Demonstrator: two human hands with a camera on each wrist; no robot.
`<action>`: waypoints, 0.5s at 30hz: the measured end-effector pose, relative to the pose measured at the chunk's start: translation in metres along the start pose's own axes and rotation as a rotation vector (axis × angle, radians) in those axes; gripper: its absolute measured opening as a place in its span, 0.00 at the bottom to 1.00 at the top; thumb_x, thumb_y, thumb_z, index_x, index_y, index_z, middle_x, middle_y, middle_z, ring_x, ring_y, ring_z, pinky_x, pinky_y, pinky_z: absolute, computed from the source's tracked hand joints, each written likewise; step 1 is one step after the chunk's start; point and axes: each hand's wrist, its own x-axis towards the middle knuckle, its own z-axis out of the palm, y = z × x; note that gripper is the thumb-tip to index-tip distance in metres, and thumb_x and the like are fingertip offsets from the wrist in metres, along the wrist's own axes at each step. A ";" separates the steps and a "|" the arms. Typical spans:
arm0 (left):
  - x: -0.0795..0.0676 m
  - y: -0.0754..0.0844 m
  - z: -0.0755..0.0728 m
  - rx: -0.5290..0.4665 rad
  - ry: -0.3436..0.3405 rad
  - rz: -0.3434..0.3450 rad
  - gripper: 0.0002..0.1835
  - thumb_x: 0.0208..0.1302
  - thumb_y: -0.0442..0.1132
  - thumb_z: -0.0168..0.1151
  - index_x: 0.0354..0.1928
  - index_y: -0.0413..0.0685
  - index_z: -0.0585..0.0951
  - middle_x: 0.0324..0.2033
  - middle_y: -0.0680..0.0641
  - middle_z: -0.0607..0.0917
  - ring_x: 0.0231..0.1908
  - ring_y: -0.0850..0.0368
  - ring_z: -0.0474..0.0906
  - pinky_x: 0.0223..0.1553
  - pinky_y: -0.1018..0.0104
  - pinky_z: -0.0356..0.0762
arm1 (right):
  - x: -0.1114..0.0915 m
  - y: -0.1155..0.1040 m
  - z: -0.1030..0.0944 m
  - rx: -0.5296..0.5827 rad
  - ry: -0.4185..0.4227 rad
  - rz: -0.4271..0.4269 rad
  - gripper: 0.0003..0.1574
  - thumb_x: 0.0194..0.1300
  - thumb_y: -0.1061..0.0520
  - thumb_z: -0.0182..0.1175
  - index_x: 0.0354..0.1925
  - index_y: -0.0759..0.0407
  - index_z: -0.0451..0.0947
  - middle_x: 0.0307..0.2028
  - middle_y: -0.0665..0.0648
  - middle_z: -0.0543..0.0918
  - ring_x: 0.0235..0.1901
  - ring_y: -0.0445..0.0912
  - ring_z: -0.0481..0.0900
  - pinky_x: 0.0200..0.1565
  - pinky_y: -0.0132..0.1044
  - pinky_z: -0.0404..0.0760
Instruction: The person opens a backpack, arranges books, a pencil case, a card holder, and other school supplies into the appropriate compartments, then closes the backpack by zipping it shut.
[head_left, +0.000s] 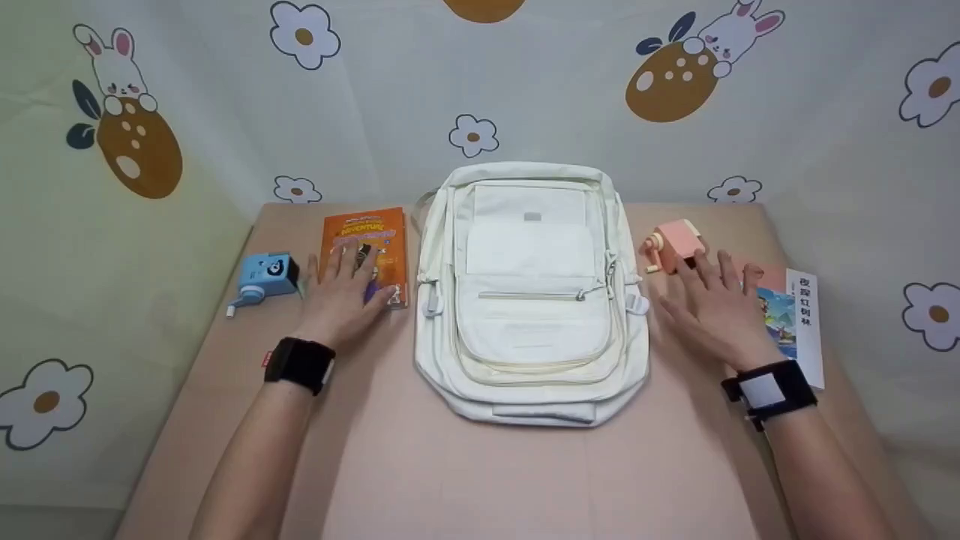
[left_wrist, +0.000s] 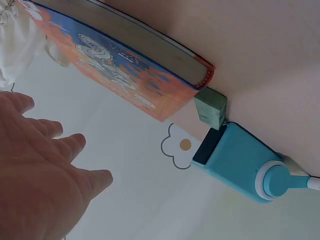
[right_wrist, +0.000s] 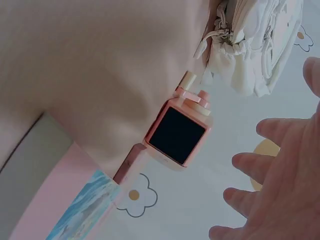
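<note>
at the centre of the table (head_left: 517, 480), a white backpack (head_left: 532, 330) lies with its front pocket facing up. left hand (head_left: 339, 298): fingers spread, gripping nothing; it is held over the orange book (head_left: 394, 247), to the left of the backpack. a blue crank sharpener (head_left: 268, 274) stands farther left, with a small green block (left_wrist: 210, 107) between it and the orange book. right hand (head_left: 720, 315): fingers spread, gripping nothing; it is held near the pink crank sharpener (head_left: 676, 238), between the backpack and the white-edged book (head_left: 808, 334). a small reddish block (right_wrist: 131, 162) sits between the pink crank sharpener and the white-edged book. each wrist carries a black band (head_left: 298, 363). behind the table, a pale cloth (head_left: 390, 90) shows printed rabbits and flowers.
</note>
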 end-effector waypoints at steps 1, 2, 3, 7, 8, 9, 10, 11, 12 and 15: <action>0.000 0.004 -0.002 -0.012 -0.005 0.008 0.45 0.74 0.69 0.45 0.82 0.55 0.48 0.80 0.38 0.43 0.79 0.37 0.32 0.70 0.37 0.15 | 0.000 -0.002 0.000 0.027 -0.002 -0.007 0.47 0.77 0.31 0.44 0.79 0.58 0.55 0.77 0.71 0.55 0.77 0.69 0.42 0.72 0.67 0.30; 0.000 0.008 -0.005 -0.027 -0.006 0.024 0.45 0.74 0.67 0.48 0.82 0.53 0.49 0.80 0.38 0.44 0.79 0.37 0.34 0.71 0.37 0.17 | 0.000 -0.003 -0.001 0.061 -0.005 -0.014 0.45 0.78 0.32 0.44 0.78 0.59 0.58 0.75 0.71 0.59 0.75 0.70 0.49 0.72 0.68 0.38; -0.001 0.014 -0.008 -0.043 -0.010 0.041 0.44 0.74 0.65 0.50 0.82 0.53 0.51 0.80 0.38 0.46 0.79 0.37 0.36 0.72 0.37 0.20 | 0.000 -0.005 -0.002 0.099 -0.014 -0.016 0.43 0.79 0.33 0.44 0.77 0.60 0.61 0.74 0.70 0.63 0.74 0.69 0.54 0.71 0.68 0.46; -0.003 0.050 -0.019 -0.073 -0.031 0.161 0.42 0.74 0.59 0.56 0.81 0.50 0.54 0.79 0.39 0.51 0.78 0.38 0.43 0.75 0.39 0.35 | 0.000 -0.018 -0.005 0.247 -0.104 0.038 0.41 0.79 0.35 0.46 0.75 0.60 0.64 0.64 0.69 0.77 0.61 0.67 0.75 0.59 0.65 0.72; -0.004 0.062 -0.021 -0.068 -0.040 0.201 0.41 0.75 0.58 0.56 0.81 0.50 0.54 0.79 0.39 0.52 0.78 0.38 0.45 0.75 0.39 0.37 | 0.000 -0.021 -0.005 0.266 -0.139 0.058 0.42 0.78 0.34 0.47 0.76 0.59 0.63 0.61 0.68 0.79 0.57 0.65 0.78 0.55 0.63 0.76; -0.006 0.075 -0.023 -0.062 -0.058 0.238 0.41 0.75 0.58 0.55 0.81 0.50 0.54 0.79 0.39 0.52 0.78 0.39 0.46 0.75 0.40 0.39 | 0.000 -0.024 -0.004 0.277 -0.173 0.075 0.44 0.77 0.34 0.48 0.77 0.60 0.60 0.58 0.68 0.81 0.53 0.63 0.80 0.51 0.60 0.78; -0.008 0.089 -0.024 -0.057 -0.076 0.280 0.41 0.75 0.59 0.55 0.81 0.50 0.54 0.79 0.40 0.52 0.78 0.40 0.46 0.75 0.41 0.39 | 0.001 -0.027 -0.003 0.290 -0.207 0.092 0.47 0.76 0.33 0.50 0.78 0.60 0.58 0.54 0.68 0.82 0.48 0.61 0.82 0.47 0.57 0.80; -0.010 0.103 -0.024 -0.052 -0.095 0.328 0.41 0.75 0.59 0.54 0.81 0.50 0.54 0.79 0.39 0.52 0.78 0.40 0.47 0.75 0.41 0.40 | 0.002 -0.029 -0.002 0.305 -0.238 0.103 0.49 0.76 0.34 0.52 0.79 0.61 0.55 0.50 0.66 0.83 0.44 0.58 0.82 0.43 0.53 0.81; -0.012 0.119 -0.023 -0.041 -0.120 0.364 0.41 0.75 0.59 0.53 0.81 0.49 0.54 0.79 0.40 0.52 0.78 0.41 0.48 0.75 0.43 0.40 | 0.003 -0.031 0.000 0.320 -0.263 0.113 0.51 0.75 0.34 0.54 0.79 0.63 0.53 0.46 0.65 0.83 0.39 0.55 0.81 0.39 0.49 0.80; -0.018 0.165 -0.014 -0.005 -0.207 0.470 0.42 0.75 0.61 0.51 0.81 0.48 0.53 0.79 0.41 0.51 0.78 0.43 0.48 0.76 0.46 0.41 | 0.005 -0.038 0.009 0.372 -0.287 0.122 0.52 0.74 0.41 0.59 0.79 0.67 0.49 0.38 0.61 0.81 0.31 0.51 0.78 0.31 0.42 0.76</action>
